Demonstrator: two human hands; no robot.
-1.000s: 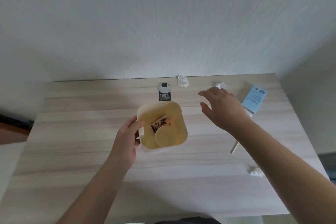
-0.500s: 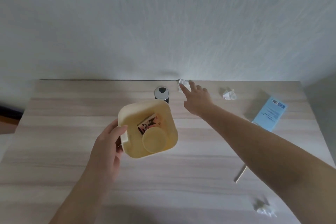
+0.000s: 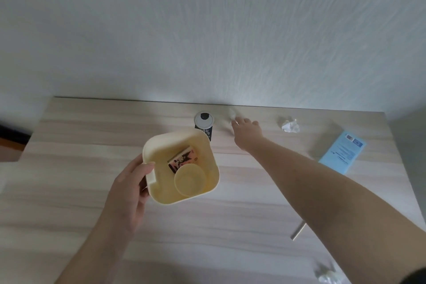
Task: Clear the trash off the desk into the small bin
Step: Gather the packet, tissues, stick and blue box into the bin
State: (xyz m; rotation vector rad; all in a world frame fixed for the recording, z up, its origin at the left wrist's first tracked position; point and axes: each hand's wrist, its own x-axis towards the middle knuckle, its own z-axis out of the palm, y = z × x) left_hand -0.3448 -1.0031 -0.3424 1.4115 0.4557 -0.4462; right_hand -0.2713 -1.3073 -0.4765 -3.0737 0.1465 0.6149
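The small cream bin is held above the middle of the desk by my left hand, which grips its left rim. Inside lie a pink printed packet and a round cream lid. My right hand reaches to the desk's back edge, its fingertips at a small white crumpled paper; the blur hides whether they pinch it. Another crumpled paper lies to the right, a third at the front right, and a thin stick lies partly under my right forearm.
A round grey cable grommet with a dark label below it sits behind the bin. A light blue leaflet lies at the right edge. A white wall runs along the desk's back.
My right hand has stretched from mid-desk to the crumpled paper at the back edge. My left hand has moved the bin a little to the left and toward me.
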